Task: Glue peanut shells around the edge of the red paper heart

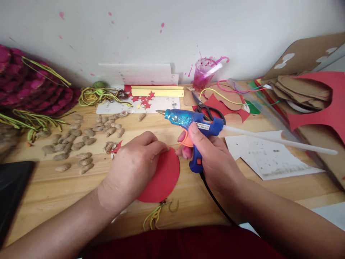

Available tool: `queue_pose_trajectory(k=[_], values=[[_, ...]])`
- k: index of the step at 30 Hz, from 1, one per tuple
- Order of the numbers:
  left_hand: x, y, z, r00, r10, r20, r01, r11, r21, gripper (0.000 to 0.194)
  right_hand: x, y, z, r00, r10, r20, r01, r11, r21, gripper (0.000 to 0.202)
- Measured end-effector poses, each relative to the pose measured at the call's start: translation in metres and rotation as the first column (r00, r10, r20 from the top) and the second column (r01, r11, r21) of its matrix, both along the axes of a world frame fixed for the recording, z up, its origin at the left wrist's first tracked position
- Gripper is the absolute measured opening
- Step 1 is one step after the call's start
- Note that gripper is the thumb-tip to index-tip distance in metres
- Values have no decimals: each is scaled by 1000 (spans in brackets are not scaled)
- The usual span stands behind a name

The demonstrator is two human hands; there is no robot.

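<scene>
My right hand (215, 154) is wrapped round a blue glue gun (183, 118) with an orange trigger; its nozzle points left and a long clear glue stick (280, 139) sticks out of its back. My left hand (137, 162) rests over a red disc (167, 176), thumb and fingers pinched together at the disc's upper edge; what is between the fingertips, if anything, is hidden. Yellow-green strings (154, 217) come out below the disc at the near side. A small red star (118, 146) and shell bits lie just left of my left hand.
Peanuts (67, 140) lie on the wooden table (107, 187) at left, near a dark object (16, 194). Behind are red stars (145, 102), black scissors (208, 109) and a pink-stained cup (202, 73). Cardboard pieces (302, 90) and red scraps are at right. A black cord trails nearby.
</scene>
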State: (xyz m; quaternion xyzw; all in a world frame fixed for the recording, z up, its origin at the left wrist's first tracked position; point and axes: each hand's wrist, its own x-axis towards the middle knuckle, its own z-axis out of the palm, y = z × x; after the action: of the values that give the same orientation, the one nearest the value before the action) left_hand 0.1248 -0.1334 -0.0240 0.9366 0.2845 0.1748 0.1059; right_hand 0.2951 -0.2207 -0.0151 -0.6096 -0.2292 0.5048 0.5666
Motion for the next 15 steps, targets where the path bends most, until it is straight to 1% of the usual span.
queue_pose_trajectory(k=[3,7,10,15], values=[[0,1,0,1000,-4,9,4,1000,3,24,1,2,0,1000,1,15,-1,1000,7,54],[-4,6,3,998,-25,63,28,998,-52,25,2,7,0,1000,-23,-18,24,997,70,55],[-9,9,8,993,-55,101,61,996,-64,32,3,11,-1,998,-46,-38,50,993,111,55],[-19,10,13,990,-138,20,139,990,-28,45,5,13,-3,998,-53,-32,58,986,157,49]])
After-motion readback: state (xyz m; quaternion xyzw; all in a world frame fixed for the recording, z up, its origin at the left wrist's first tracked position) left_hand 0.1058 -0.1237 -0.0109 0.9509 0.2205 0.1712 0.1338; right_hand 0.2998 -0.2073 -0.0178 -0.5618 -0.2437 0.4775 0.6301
